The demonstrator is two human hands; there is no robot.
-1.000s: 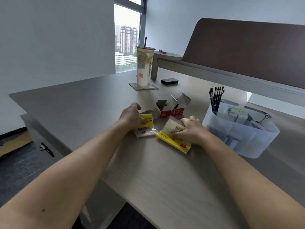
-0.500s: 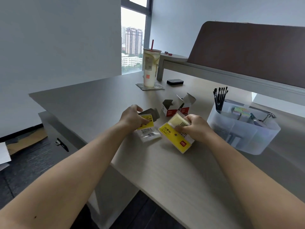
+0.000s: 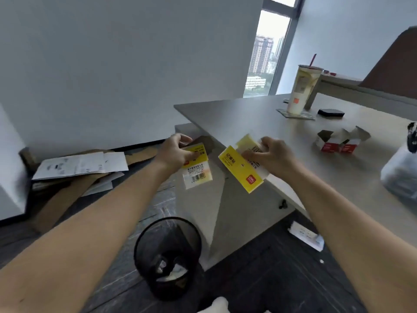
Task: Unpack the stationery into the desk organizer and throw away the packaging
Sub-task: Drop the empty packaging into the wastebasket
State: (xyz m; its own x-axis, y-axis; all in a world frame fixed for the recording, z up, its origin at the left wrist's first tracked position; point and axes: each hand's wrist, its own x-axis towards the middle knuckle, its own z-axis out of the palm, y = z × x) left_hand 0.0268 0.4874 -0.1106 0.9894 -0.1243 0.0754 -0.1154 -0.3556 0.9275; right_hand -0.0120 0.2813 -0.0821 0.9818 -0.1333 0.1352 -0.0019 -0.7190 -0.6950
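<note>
Left hand (image 3: 174, 150) pinching an empty wrapper (image 3: 197, 167), right hand (image 3: 274, 154) gripping a yellow sticky-note pack (image 3: 242, 169), both held off the table (image 3: 259, 123) edge, above and beyond the black bin (image 3: 168, 256) on the floor. Risk: wrapper light, likely to flutter past the rim if released from here; pack could slip too. Organizer (image 3: 400, 175) far right.

I get soft, even daylight from the window (image 3: 266, 55) at upper right, slightly blown out; the wall (image 3: 135, 64) reads flat grey; shadow pools under the desk (image 3: 259, 116) and in the wastebasket (image 3: 168, 256); motion blur smears everything; my wide lens bends the edges, stretching both forearms.
</note>
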